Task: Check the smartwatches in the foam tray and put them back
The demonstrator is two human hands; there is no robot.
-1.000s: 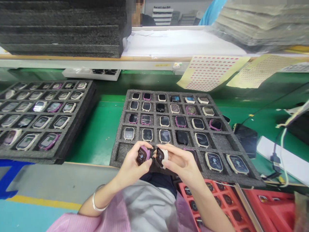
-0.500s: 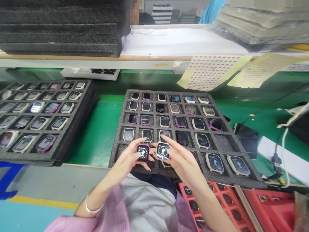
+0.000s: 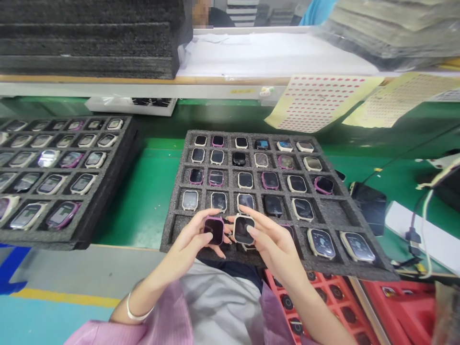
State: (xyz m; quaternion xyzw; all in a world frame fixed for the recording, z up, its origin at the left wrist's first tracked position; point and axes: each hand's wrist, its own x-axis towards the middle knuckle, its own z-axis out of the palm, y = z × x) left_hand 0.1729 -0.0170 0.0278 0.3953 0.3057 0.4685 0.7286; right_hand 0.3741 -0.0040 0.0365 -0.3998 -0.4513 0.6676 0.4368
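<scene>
My left hand [image 3: 194, 237] holds a purple-framed watch [image 3: 214, 231], its thumb on the lower left of the dark screen. Right beside it, my right hand [image 3: 273, 235] grips a watch with a pale frame [image 3: 242, 230], thumb on the screen's right part. Both screens are dark and face up. The two watches are side by side, a small gap apart, above the front rows of a dark foam tray [image 3: 168, 211]. That tray holds rows of watches with pale, purple or black frames. The watch just under my right hand is partly hidden.
Another foam tray of watches [image 3: 82, 235] stands at the left. Red trays [image 3: 345, 287] with round items lie at the front right. Dotted yellow sheets [image 3: 316, 103] hang from the shelf edge. Cables and a white box [image 3: 424, 239] are at the right. Part of a person shows behind the shelf.
Both held watch screens, lit with a clock face before, are now dark. My thumbs press on the screens. The view has shifted slightly; both hands keep their watches.
</scene>
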